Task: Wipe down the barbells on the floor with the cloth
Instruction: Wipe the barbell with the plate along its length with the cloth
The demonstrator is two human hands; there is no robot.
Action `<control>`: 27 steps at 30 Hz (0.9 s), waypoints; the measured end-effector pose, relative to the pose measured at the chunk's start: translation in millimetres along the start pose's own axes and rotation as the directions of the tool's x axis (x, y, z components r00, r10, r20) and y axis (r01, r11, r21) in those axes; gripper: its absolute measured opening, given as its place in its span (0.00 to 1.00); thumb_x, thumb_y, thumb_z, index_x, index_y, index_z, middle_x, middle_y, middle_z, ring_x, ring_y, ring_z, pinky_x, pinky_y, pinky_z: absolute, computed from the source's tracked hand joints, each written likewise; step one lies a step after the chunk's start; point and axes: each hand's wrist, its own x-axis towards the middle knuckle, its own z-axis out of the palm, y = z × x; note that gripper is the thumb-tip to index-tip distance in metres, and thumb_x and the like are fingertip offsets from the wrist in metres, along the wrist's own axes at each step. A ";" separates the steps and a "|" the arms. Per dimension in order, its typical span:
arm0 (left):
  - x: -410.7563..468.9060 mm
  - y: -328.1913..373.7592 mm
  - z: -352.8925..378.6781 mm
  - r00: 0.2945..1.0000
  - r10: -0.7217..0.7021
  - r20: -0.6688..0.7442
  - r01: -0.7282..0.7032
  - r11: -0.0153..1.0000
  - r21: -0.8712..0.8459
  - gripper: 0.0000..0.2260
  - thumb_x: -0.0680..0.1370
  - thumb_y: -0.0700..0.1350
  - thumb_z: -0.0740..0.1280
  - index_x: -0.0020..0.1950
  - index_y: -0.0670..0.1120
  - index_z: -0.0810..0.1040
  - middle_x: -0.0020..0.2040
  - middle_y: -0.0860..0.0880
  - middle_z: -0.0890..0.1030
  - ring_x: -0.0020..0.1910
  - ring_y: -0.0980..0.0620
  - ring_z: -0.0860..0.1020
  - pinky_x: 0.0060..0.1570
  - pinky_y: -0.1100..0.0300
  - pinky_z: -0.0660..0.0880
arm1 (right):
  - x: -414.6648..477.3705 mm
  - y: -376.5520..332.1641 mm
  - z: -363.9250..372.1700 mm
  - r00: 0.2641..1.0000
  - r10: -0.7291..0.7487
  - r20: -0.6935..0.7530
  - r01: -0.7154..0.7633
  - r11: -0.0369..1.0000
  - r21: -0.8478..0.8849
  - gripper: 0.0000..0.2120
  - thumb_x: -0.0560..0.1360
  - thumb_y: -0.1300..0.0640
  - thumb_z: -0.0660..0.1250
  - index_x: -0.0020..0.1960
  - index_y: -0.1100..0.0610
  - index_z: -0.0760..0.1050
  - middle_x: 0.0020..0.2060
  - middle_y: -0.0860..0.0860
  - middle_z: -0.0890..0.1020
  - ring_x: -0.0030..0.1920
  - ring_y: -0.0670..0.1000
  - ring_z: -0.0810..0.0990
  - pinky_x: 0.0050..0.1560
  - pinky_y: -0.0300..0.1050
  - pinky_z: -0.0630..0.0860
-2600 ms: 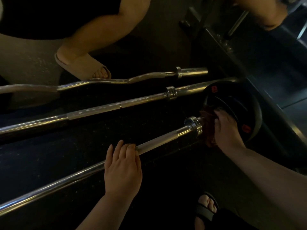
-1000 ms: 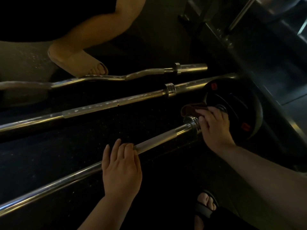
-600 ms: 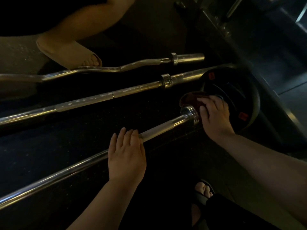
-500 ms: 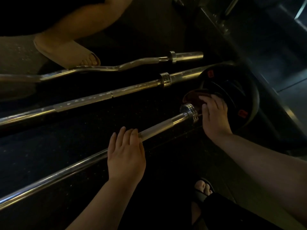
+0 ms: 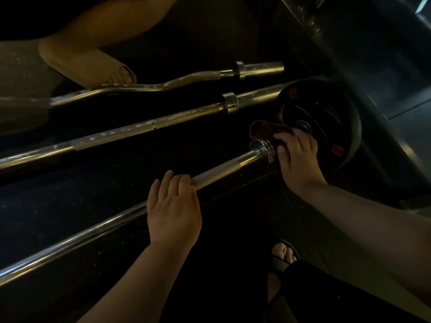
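Observation:
Three chrome bars lie side by side on the dark floor. The nearest barbell [image 5: 224, 167] carries a black weight plate [image 5: 326, 122] at its right end. My left hand [image 5: 173, 209] rests on that bar's shaft with the fingers laid over it. My right hand [image 5: 297, 157] holds a dark red cloth [image 5: 263, 132] against the sleeve, between the collar and the plate. Behind it lies a straight barbell [image 5: 140, 131] with white flecks. A curl bar [image 5: 186, 81] lies farthest back.
Another person's foot in a beige slide sandal [image 5: 86, 64] stands by the curl bar at upper left. My own foot in a black sandal [image 5: 283, 256] is at the bottom. A dark metal rack base [image 5: 349, 54] runs along the right.
My right hand has worked the cloth from the sleeve's near side up over its top, beside the collar. My left hand stays on the shaft. The view has shifted slightly.

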 end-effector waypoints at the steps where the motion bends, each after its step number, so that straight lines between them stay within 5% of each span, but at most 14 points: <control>1: -0.7 -0.3 0.3 1.000 0.006 -0.004 -0.006 1.000 0.000 0.24 0.84 0.52 0.45 0.77 0.48 0.66 0.77 0.49 0.68 0.81 0.50 0.54 0.80 0.47 0.47 | 5.9 5.1 -2.9 1.000 0.007 -0.007 -0.007 1.000 -0.015 0.17 0.85 0.52 0.56 0.74 0.47 0.66 0.75 0.52 0.62 0.77 0.55 0.54 0.72 0.49 0.55; 6: 0.1 -1.1 2.6 1.000 0.017 -0.026 -0.017 1.000 -0.008 0.24 0.84 0.51 0.44 0.76 0.47 0.67 0.76 0.49 0.70 0.80 0.49 0.56 0.79 0.47 0.48 | 25.2 -1.0 1.8 0.963 0.241 -0.122 -0.228 0.967 0.110 0.19 0.86 0.51 0.53 0.77 0.45 0.63 0.77 0.51 0.61 0.78 0.56 0.54 0.77 0.55 0.57; 12: -0.6 -2.4 2.0 0.999 0.018 -0.029 -0.018 0.999 -0.026 0.24 0.84 0.51 0.43 0.76 0.48 0.68 0.76 0.49 0.70 0.80 0.50 0.55 0.80 0.48 0.47 | 4.4 -3.0 2.2 0.995 0.091 -0.045 -0.089 0.995 0.036 0.22 0.85 0.51 0.56 0.78 0.43 0.61 0.75 0.53 0.57 0.73 0.57 0.56 0.67 0.49 0.62; 17: 0.7 -2.6 3.1 0.999 0.027 -0.027 -0.028 0.999 -0.019 0.23 0.84 0.52 0.46 0.76 0.48 0.68 0.76 0.50 0.70 0.80 0.50 0.56 0.80 0.48 0.48 | 24.0 -6.8 1.1 0.935 0.332 -0.127 -0.318 0.941 0.118 0.22 0.86 0.50 0.53 0.80 0.44 0.57 0.79 0.52 0.52 0.77 0.59 0.53 0.72 0.55 0.62; 20: -0.2 -2.3 5.1 0.999 0.018 -0.052 -0.018 1.000 -0.009 0.23 0.85 0.51 0.46 0.74 0.48 0.70 0.75 0.49 0.72 0.80 0.49 0.58 0.79 0.48 0.49 | 2.1 -14.2 8.4 0.971 0.217 -0.100 -0.200 0.967 0.155 0.22 0.85 0.51 0.56 0.78 0.44 0.58 0.76 0.51 0.53 0.75 0.58 0.59 0.67 0.50 0.67; 23: -0.8 -5.0 6.8 0.997 0.028 -0.068 -0.028 1.000 -0.003 0.26 0.83 0.53 0.43 0.73 0.47 0.71 0.73 0.48 0.73 0.79 0.48 0.60 0.79 0.47 0.50 | -8.1 -4.7 7.1 0.990 0.133 -0.058 -0.119 0.973 0.200 0.20 0.85 0.52 0.57 0.75 0.42 0.59 0.74 0.50 0.55 0.72 0.58 0.66 0.62 0.56 0.79; 27: 1.1 -3.4 5.3 0.997 0.034 -0.063 -0.034 0.999 -0.013 0.27 0.82 0.53 0.43 0.74 0.47 0.70 0.74 0.48 0.72 0.79 0.48 0.59 0.79 0.47 0.50 | 13.9 -5.7 7.1 0.887 0.445 -0.120 -0.389 0.863 0.323 0.23 0.86 0.50 0.55 0.78 0.41 0.53 0.78 0.53 0.49 0.75 0.60 0.62 0.64 0.53 0.74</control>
